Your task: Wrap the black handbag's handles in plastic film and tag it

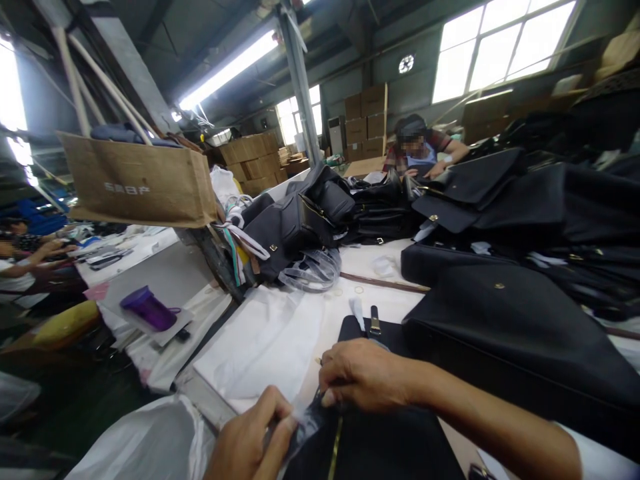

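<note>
Head camera view shows two hands of the person, both working on one black bag [390, 443], which lies at the bottom middle, on the near side of the table [273, 320]. The left hand [255, 437] is closed, with thumb and forefinger pinching one piece of clear plastic film [306, 421] at the edge of this bag. The right hand [363, 377] is just beside it, fingers curled and gripping the bag's edge. One gold zipper [336, 448] runs on the bag, below the right hand. Beyond this hand I count one black tab [375, 321] with gold metal, and farther, two thin rings on the table. Near the rings there is one bundle of clear plastic [316, 270]. One purple cup [150, 308] stands tilted in the view at left, and one tan bag [135, 177] hangs above it. Two other people are visible, one behind the heap and one at the left edge.

The black bags in the heap [470, 193] overlap, so their number cannot be counted surely. The bottom edge cuts off the left hand and the worked bag. The right fingertips are partly hidden, and the film is blurred.
</note>
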`<state>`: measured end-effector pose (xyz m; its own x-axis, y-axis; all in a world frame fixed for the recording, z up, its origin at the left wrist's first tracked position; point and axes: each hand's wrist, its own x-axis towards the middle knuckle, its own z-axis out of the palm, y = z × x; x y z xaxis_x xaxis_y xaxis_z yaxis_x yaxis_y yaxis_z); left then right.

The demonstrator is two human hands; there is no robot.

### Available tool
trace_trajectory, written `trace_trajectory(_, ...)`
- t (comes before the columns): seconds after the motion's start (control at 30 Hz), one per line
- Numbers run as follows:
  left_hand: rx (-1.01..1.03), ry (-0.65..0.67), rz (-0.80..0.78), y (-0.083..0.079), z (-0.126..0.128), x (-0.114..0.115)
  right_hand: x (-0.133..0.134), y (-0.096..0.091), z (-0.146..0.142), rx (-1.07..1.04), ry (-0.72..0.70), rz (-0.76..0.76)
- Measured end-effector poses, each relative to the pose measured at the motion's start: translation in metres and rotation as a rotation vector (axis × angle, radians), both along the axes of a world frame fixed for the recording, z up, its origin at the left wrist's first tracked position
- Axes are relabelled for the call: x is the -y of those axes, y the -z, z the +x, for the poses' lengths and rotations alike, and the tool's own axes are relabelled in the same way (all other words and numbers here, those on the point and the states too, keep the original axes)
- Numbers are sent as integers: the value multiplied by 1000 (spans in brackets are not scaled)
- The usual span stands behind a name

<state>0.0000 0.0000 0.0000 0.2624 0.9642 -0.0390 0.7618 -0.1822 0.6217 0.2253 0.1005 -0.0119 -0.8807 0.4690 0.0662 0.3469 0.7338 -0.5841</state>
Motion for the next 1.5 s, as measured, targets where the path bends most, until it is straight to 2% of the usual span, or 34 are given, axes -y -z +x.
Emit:
trace_trajectory(0.07,89,-37,-81,3,8,-5,3,-2,-4,-1,-15,10)
trace_trajectory(0.17,146,-48,-123,7,14,-9,-1,1,0,42,-24,-1)
trace_trajectory(0.37,72,-39,-55,11,13,-16,-17,17,19,123,92,32)
trace_trajectory(0.57,84,-44,-101,17,19,-26,-14,12,9,57,16,17)
trace_trajectory(0.8,29,-67,-100,15,24,-33,-26,29,19,105,104,-32)
trace_trajectory(0.9,17,-62,-129,13,33,-36,-22,26,12,60,66,-63)
trace_trajectory(1.0,18,-54,-150,14,37,-40,-13,18,15,19,161,-58)
trace_trajectory(1.1,47,-83,-152,19,34,-43,-2,12,30,-55,276,-1)
trace_trajectory(1.23,102,-97,-185,23,32,-47,10,20,43,23,223,198)
trace_trajectory(1.37,190,-123,-231,22,37,-52,7,30,37,136,220,443)
trace_trajectory(1.5,337,-141,-298,23,47,-58,9,26,25,126,182,604)
